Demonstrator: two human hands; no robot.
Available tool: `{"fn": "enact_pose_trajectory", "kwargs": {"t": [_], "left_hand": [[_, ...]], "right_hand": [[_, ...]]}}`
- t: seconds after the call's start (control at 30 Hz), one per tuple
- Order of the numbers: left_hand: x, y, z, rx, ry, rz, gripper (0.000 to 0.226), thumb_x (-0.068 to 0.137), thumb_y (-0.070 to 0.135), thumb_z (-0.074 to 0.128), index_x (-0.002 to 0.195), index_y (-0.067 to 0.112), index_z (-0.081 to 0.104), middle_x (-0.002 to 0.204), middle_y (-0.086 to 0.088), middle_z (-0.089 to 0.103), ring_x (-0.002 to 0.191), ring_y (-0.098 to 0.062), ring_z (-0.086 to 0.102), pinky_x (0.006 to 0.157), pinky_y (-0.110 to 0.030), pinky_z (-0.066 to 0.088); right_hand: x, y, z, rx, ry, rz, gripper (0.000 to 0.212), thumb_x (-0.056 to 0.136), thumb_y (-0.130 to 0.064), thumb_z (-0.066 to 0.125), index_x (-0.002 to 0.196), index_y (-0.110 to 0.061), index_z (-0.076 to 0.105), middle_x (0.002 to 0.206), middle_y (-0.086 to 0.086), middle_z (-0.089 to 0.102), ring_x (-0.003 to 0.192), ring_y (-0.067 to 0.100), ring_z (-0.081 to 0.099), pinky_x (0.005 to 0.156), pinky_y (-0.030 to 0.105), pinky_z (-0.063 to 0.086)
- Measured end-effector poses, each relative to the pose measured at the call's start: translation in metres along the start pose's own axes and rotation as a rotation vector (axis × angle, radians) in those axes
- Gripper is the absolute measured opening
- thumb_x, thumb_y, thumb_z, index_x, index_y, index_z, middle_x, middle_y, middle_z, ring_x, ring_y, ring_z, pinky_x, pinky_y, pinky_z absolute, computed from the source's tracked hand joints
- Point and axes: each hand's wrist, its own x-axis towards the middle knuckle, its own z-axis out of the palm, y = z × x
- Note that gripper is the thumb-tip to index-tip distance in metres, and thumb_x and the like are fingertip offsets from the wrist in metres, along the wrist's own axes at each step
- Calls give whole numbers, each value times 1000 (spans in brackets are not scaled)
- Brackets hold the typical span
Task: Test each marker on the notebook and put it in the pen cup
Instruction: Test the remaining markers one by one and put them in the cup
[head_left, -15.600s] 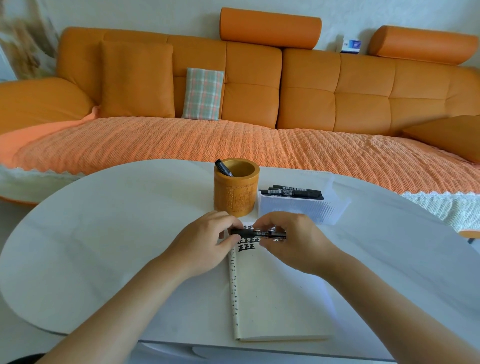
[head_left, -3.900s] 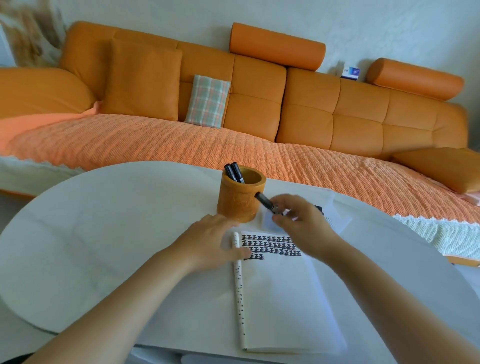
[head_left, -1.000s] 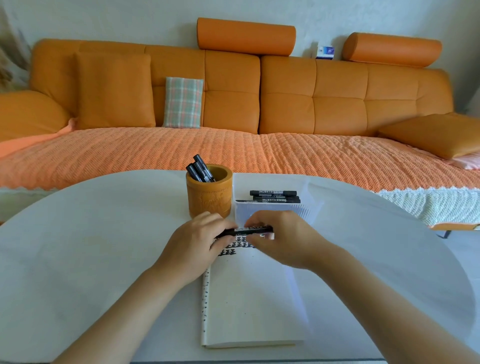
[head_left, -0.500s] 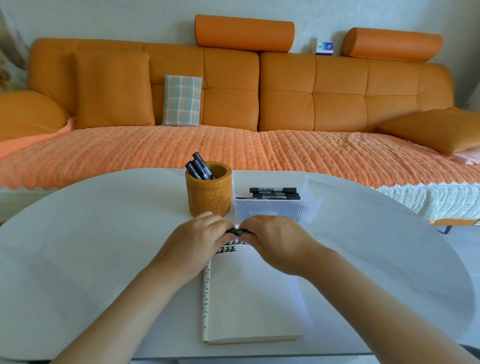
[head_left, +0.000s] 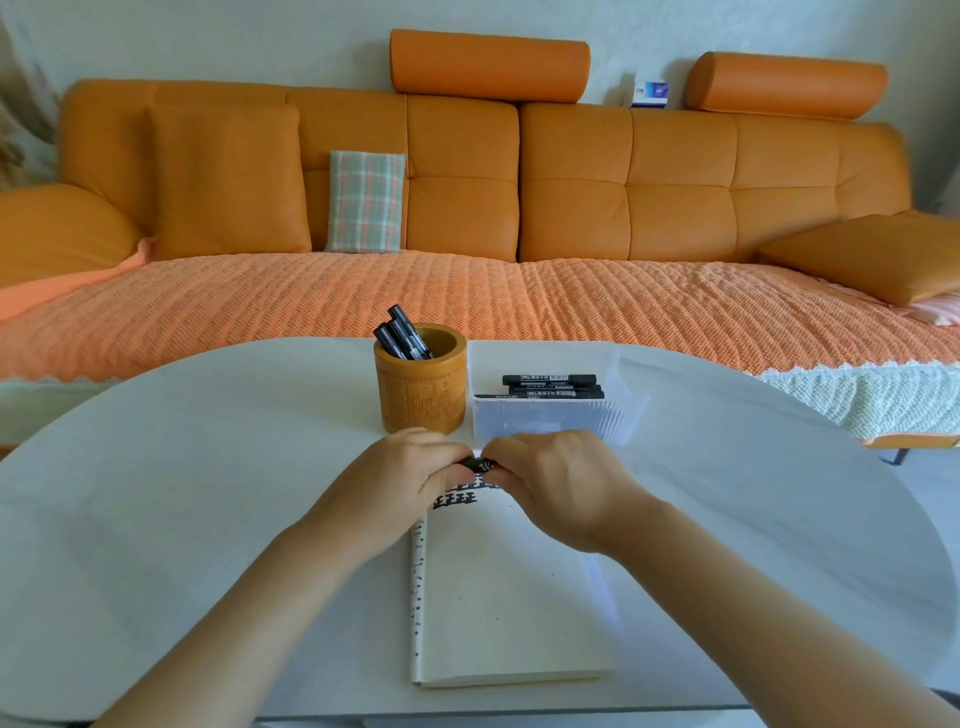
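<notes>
A black marker (head_left: 482, 464) lies crosswise between my two hands above the top of the open notebook (head_left: 509, 597). My left hand (head_left: 400, 480) pinches its left end and my right hand (head_left: 558, 478) wraps the rest, so only a short middle piece shows. Rows of black test marks (head_left: 457, 499) sit at the page's top, partly hidden by my hands. Just beyond stands the wooden pen cup (head_left: 421, 387) with three black markers (head_left: 402, 332) leaning in it.
A clear plastic box (head_left: 558, 418) with black markers (head_left: 550, 387) stands right of the cup. The white oval table (head_left: 182, 493) ends near an orange sofa (head_left: 467, 208) with a plaid cushion (head_left: 366, 201).
Over the last second my hands closed together along the marker, hiding most of its length. Since 3.9 s ago the cup gained a third marker.
</notes>
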Motion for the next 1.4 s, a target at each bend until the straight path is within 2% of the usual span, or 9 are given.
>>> {"fn": "enact_pose_trajectory", "kwargs": {"t": [0.13, 0.37, 0.47, 0.57, 0.7, 0.93, 1.1, 1.2, 1.4], "left_hand": [[1, -2, -3, 160, 16, 86, 22, 94, 36, 52, 96, 21, 69, 72, 10, 52, 74, -7, 46, 57, -35, 45], [-3, 0, -3, -232, -97, -222, 38, 98, 36, 50, 63, 24, 55, 66, -4, 57, 65, -19, 54, 64, -30, 39], [-3, -1, -5, -276, -115, -268, 39, 99, 38, 49, 65, 20, 57, 69, -11, 57, 69, -26, 55, 65, -31, 38], [-3, -2, -9, -153, -78, -162, 16, 94, 27, 61, 83, 34, 70, 75, 8, 59, 75, -7, 57, 67, -23, 42], [-9, -17, -19, -53, 40, -130, 12, 88, 31, 66, 99, 31, 73, 86, 14, 64, 85, -6, 60, 72, -27, 48], [-12, -36, -8, 104, 105, -259, 10, 90, 38, 64, 97, 32, 68, 86, 20, 52, 84, -3, 51, 67, -25, 41], [-16, -49, 3, 179, 57, -343, 21, 93, 42, 57, 108, 36, 72, 89, 18, 51, 95, -9, 47, 76, -30, 46], [-13, -51, 7, 213, 43, -365, 28, 95, 44, 54, 115, 34, 70, 91, 15, 50, 96, -6, 43, 78, -28, 46], [-11, -49, 5, 190, 24, -303, 34, 99, 41, 43, 122, 27, 64, 106, 11, 52, 107, -8, 43, 87, -33, 47]], "right_hand": [[1, 2, -1, 183, -132, 100, 32, 103, -42, 39, 87, -21, 57, 73, -4, 60, 68, 24, 54, 56, 40, 43], [1, 3, 1, -142, 73, -137, 33, 102, -35, 39, 85, -17, 61, 68, -3, 53, 53, 22, 47, 44, 31, 29], [1, 3, -1, -188, 83, -163, 26, 102, -31, 45, 87, -17, 62, 70, -3, 52, 56, 21, 45, 47, 31, 28], [-1, 1, -3, -110, -7, -46, 34, 99, -40, 36, 84, -20, 59, 69, -6, 55, 55, 22, 50, 46, 30, 27], [-8, 10, -5, 18, -123, 108, 37, 101, -41, 29, 86, -20, 56, 76, -6, 58, 66, 22, 52, 58, 40, 46], [-10, 16, -5, 447, -71, 262, 42, 104, -17, 43, 141, -34, 47, 100, -10, 53, 80, 8, 55, 75, 23, 45], [-6, 5, -9, 813, 15, 381, 35, 101, -1, 41, 98, -26, 67, 92, -2, 56, 71, 17, 61, 60, 42, 59], [-5, 1, -8, 1014, -29, 396, 51, 100, 6, 34, 107, -26, 73, 103, 12, 53, 91, 30, 59, 78, 42, 60], [-4, -1, -5, 885, -79, 343, 57, 92, 15, 47, 118, -32, 63, 105, -1, 62, 90, 5, 61, 83, 18, 48]]}}
